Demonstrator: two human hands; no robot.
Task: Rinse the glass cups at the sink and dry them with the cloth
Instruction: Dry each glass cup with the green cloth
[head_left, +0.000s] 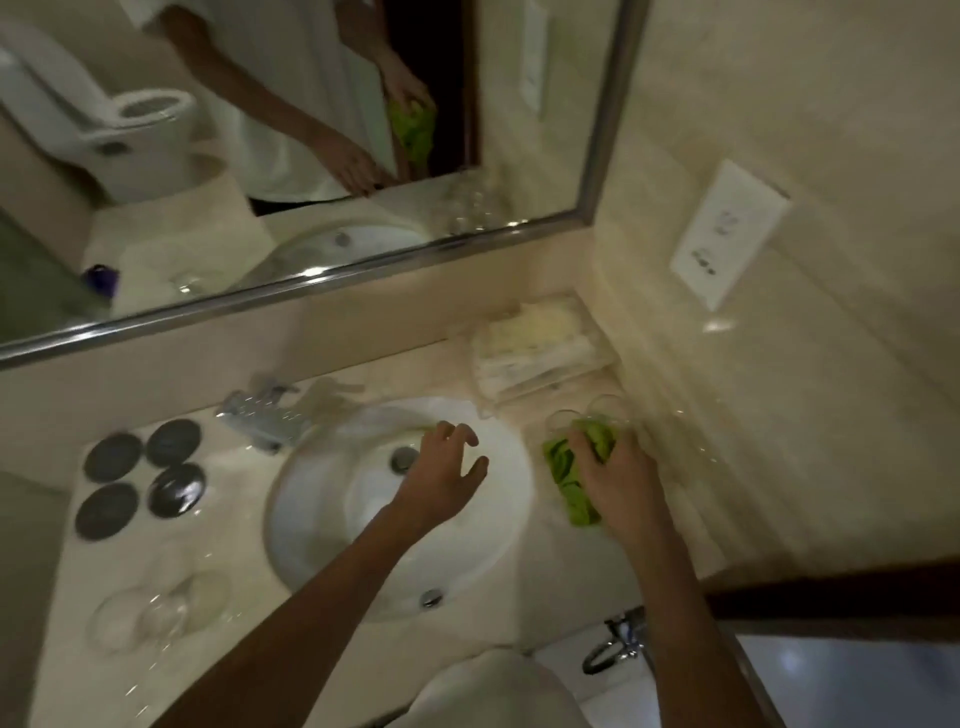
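My right hand grips a crumpled green cloth on the counter to the right of the white sink. Just beyond that hand stand glass cups, partly hidden by it and blurred. My left hand hovers over the sink basin with fingers spread and loosely bent, holding nothing. More glass cups stand on the counter at the near left. The chrome tap is behind the basin; no water stream is visible.
Several dark round coasters lie left of the sink. A clear tray of toiletries sits in the back right corner. A mirror runs along the back wall, and a wall socket is on the right.
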